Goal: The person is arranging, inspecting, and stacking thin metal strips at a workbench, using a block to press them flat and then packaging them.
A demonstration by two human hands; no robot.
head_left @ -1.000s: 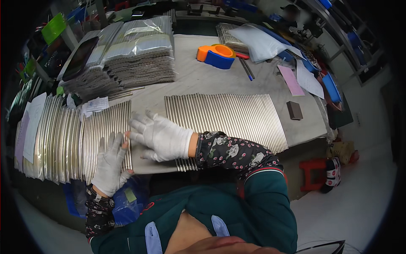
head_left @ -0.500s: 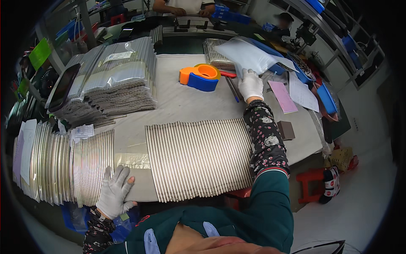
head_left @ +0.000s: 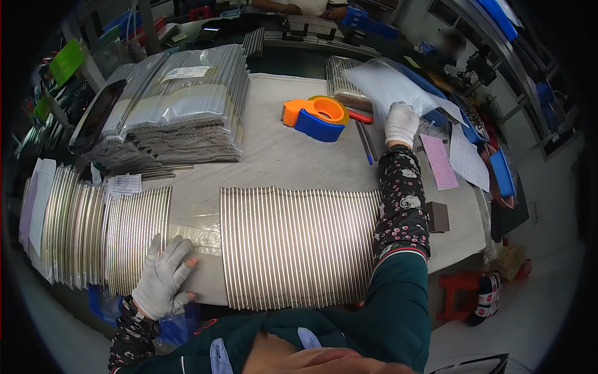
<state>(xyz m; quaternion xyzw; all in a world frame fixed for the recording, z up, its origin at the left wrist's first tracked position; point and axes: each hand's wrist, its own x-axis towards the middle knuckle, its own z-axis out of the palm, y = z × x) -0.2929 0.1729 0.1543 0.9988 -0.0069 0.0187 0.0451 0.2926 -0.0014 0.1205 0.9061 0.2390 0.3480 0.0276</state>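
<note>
My left hand (head_left: 163,277), in a white glove with bare fingertips, rests with its fingers apart at the right edge of a bundle of thin metal rods (head_left: 136,234). A clear plastic strip (head_left: 198,225) lies beside those fingers. In front of me a wide row of loose silver rods (head_left: 299,249) lies side by side on the pale table cover. My gloved right hand (head_left: 402,123) reaches over its right end, fingers closed at the near edge of a pile of translucent plastic bags (head_left: 389,84). Its fingertips are partly hidden.
Bagged rods (head_left: 187,93) stand stacked at the far left, with a phone (head_left: 98,115) leaning there. An orange and blue tape dispenser (head_left: 316,118), pens (head_left: 364,143), a pink slip (head_left: 439,162) and a dark block (head_left: 438,217) lie about. A person's hands (head_left: 286,9) show across the table.
My right hand has gone from stretched fingers to curled ones at the bags. My left hand stays by the rod bundle. The whole view has shifted slightly.
</note>
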